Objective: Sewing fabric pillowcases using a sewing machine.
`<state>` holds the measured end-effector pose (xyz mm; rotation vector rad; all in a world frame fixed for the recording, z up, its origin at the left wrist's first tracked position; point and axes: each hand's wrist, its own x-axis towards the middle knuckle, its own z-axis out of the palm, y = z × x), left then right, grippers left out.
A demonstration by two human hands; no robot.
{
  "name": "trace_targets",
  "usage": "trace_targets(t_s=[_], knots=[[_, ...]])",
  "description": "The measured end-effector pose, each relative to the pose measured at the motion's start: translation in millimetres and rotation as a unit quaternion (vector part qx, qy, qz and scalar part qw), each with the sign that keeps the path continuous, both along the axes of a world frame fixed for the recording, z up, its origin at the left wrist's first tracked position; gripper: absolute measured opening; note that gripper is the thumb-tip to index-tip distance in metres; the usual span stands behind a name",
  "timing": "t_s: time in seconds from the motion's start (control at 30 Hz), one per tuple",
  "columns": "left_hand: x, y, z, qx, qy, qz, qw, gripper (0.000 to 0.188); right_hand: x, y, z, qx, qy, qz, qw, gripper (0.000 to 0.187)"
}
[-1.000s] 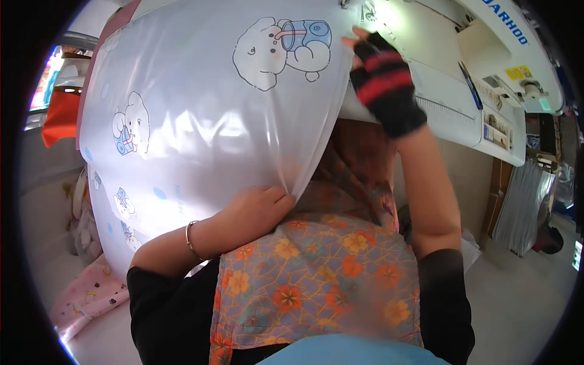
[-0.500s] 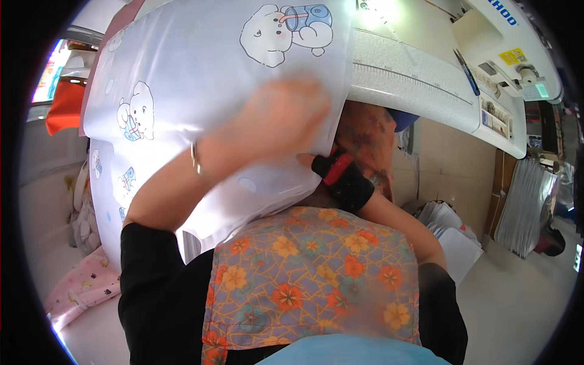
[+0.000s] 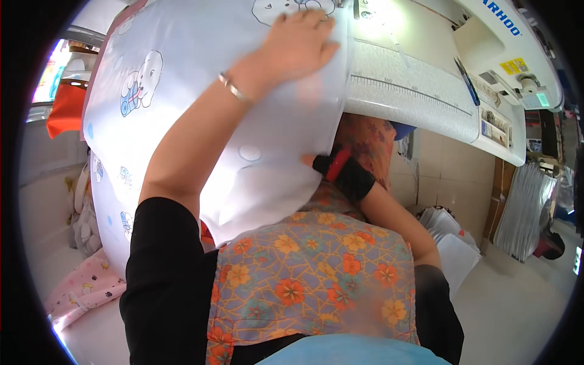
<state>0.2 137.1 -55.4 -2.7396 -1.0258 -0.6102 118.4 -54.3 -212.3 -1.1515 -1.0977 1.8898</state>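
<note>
A pale, smooth sheet of fabric (image 3: 182, 79) printed with cartoon bears covers the left of the work table and drapes over its front edge. My left hand (image 3: 298, 45) lies flat on the fabric near its right edge, fingers spread. A silver bracelet (image 3: 234, 88) circles that wrist. Down at the fabric's near right edge is my right hand (image 3: 340, 170), in a black and red wrist support. Its thumb rests on top of the fabric edge, the other fingers hidden below; it grips the edge. To the right stands a white sewing machine (image 3: 505, 55).
A ruler scale (image 3: 413, 91) runs along the table's front edge. Dark tweezers (image 3: 467, 82) lie by a small parts tray (image 3: 496, 128). A lit lamp glares at the far middle. Grey sheets (image 3: 526, 210) stand at right; pink cloth (image 3: 85, 289) hangs low at left.
My left hand has moved away from me across the fabric, and the printed bears have shifted away with it. The right hand has barely moved and stays at the near edge.
</note>
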Motion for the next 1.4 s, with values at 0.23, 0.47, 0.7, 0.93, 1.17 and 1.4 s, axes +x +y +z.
trace_targets(t_s=[0.23, 0.47, 0.7, 0.93, 1.17, 1.4], knots=[[6, -11, -3, -0.019, -0.031, -0.03, 0.999, 0.05, -16, 18, 35, 0.165, -0.127, 0.107, 0.972, 0.057], [10, -6, -8, 0.003, -0.04, -0.065, 0.997, 0.041, -22, 1, 24, 0.178, 0.05, -0.034, 0.982, 0.038], [11, 9, 1, -0.035, -0.088, -0.099, 0.991, 0.036, 33, 11, 79, 0.191, -0.046, -0.064, 0.978, 0.046], [3, 9, 3, -0.048, -0.09, -0.115, 0.988, 0.034, 14, -22, 118, 0.104, 0.001, -0.054, 0.993, 0.042], [9, -17, 5, -0.011, -0.074, -0.095, 0.993, 0.032, 27, -5, 77, 0.102, 0.038, 0.002, 0.994, 0.042], [9, -37, -6, 0.044, -0.049, -0.031, 0.997, 0.035, 3, -16, 78, 0.066, 0.056, -0.085, 0.993, 0.046]])
